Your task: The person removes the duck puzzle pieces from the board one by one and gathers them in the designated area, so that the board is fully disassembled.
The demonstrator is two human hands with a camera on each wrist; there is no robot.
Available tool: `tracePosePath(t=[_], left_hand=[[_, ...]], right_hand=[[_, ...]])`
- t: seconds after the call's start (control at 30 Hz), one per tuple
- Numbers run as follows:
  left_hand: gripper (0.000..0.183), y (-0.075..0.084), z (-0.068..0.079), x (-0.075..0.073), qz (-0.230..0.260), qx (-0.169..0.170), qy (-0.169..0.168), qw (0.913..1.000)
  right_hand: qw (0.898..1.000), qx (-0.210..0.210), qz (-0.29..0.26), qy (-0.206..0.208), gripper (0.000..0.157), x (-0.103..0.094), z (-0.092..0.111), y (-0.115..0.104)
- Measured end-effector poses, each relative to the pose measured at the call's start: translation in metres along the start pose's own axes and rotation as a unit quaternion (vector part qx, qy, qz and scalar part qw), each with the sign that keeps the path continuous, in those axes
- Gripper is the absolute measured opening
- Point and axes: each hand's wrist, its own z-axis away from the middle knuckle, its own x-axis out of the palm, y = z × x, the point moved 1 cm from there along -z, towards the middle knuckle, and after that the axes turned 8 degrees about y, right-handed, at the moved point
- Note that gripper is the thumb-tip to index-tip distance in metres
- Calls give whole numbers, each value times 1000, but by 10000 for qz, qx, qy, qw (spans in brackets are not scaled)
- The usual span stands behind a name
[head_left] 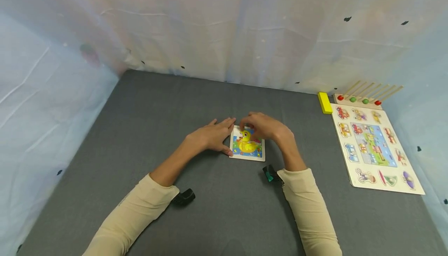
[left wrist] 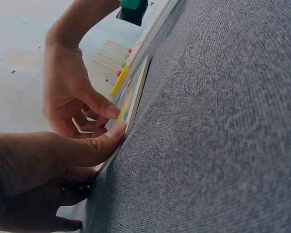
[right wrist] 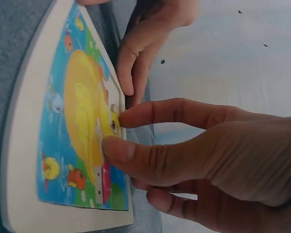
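Observation:
A small square jigsaw puzzle (head_left: 247,158) with a yellow duck on blue water lies in its pale wooden frame on the grey table. My left hand (head_left: 211,135) spans the frame's left side, fingers stretched out; its thumb (left wrist: 98,146) rests at the near-left corner. Over the top of the puzzle, my right hand (head_left: 265,126) bends down. In the right wrist view, its thumb and index finger pinch a yellow puzzle piece (right wrist: 115,128) at the duck's head. A pale bare patch shows at the puzzle's upper left. Close by, a pink-topped piece (right wrist: 105,183) shows its wooden edge.
At the right lies a large wooden picture board (head_left: 345,155) with vehicle and toy pieces. Behind it stand a yellow block (head_left: 324,103) and a rack of thin sticks with red and green beads (head_left: 358,100). A pale curtain (head_left: 210,34) hangs behind the table.

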Motion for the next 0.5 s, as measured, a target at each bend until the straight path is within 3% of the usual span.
tracePosePath(t=[0.33, 0.5], left_hand=[[104, -1, -1, 1, -35, 48, 8, 10000], [105, -1, 0, 0, -65, 35, 41, 10000]], right_hand=[[9989, 73, 472, -32, 37, 5, -2, -3], [9987, 37, 502, 59, 25, 4, -1, -1]])
